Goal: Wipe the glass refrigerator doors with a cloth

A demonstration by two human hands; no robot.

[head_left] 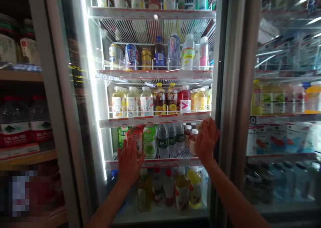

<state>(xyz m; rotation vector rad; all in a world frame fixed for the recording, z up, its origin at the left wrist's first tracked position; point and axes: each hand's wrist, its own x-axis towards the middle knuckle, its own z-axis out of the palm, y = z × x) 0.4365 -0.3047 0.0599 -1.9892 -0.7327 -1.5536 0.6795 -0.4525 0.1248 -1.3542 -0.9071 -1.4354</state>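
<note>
An open drinks fridge stands in front of me, its wire shelves packed with bottles. My left hand (129, 163) lies open, fingers spread against a red-labelled bottle (134, 138) at the left of the third shelf (160, 162). My right hand (206, 140) reaches into the right end of that shelf with fingers curled around a small white-capped bottle (193, 141); the grip itself is partly hidden. Dark water bottles (163, 139) and a green-labelled bottle (149, 140) stand between my hands.
The fridge's glass door (75, 97) is swung open at the left. Shelves above hold cans (130, 56) and juice bottles (184, 99); the bottom shelf holds yellow drink bottles (182, 189). A closed glass-door fridge (283, 104) stands to the right, wooden shelves with water packs (25, 127) to the left.
</note>
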